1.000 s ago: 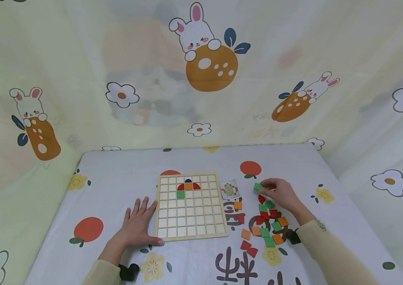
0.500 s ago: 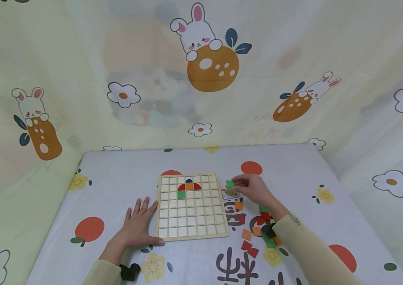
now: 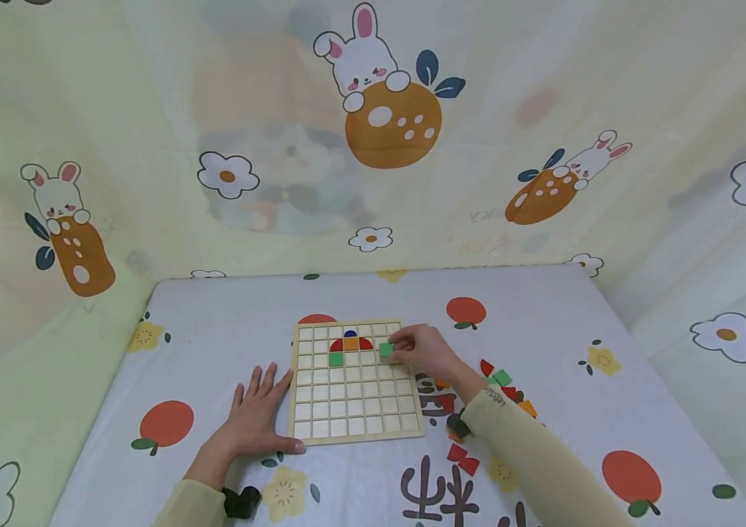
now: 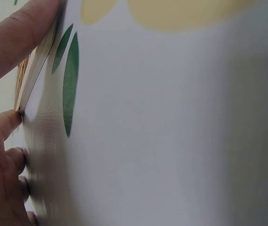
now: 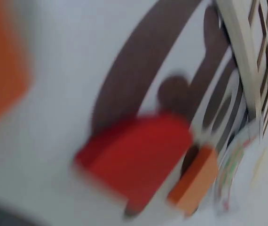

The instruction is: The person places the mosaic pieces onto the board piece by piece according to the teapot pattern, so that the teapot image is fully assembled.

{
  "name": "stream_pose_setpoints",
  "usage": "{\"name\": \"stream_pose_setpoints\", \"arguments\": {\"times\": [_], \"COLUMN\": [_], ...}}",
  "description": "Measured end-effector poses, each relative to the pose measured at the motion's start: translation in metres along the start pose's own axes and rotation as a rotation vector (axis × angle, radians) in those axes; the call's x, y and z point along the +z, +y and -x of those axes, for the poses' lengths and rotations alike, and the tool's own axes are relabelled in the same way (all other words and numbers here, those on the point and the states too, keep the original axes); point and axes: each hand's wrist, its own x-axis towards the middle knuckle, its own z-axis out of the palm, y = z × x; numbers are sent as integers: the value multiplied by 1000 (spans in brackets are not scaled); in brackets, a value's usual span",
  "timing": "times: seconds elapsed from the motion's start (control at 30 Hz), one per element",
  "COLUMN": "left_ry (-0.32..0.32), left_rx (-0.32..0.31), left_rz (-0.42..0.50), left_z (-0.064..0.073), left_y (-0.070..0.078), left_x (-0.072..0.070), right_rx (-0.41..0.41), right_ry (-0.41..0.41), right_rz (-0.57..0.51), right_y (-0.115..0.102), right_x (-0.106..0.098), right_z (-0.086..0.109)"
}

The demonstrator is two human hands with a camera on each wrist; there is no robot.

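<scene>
A green square tile is pinched between the thumb and fingertips of my right hand, over the upper right of the wooden grid board. My left hand lies with fingers spread at the board's left edge, its thumb at the lower left corner. In the left wrist view, the thumb and a fingertip touch the board's side. Set in the grid are a blue piece, an orange square, two red quarter-round pieces and a green square.
Loose red, green and orange tiles lie right of the board, partly hidden by the right forearm, among them a red piece and a green tile. In the right wrist view, a patterned card lies beside the board, near a red piece.
My right hand has carried the green tile leftward from beside the loose tiles, across the card, to above the board. The left hand has stayed in place.
</scene>
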Motion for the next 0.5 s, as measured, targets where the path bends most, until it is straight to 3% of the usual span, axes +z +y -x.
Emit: {"name": "stream_pose_setpoints", "arguments": {"times": [0.23,0.5], "left_ry": [-9,-5], "left_rx": [-7,-10], "left_rz": [8,10], "left_z": [0,0], "left_y": [1,0], "left_x": [-1,-1], "right_rx": [50,34], "right_ry": [-53,-91], "right_rz": [15,-11], "right_y": [-15,-19], "right_x": [19,31], "right_z": [-11,-21]}}
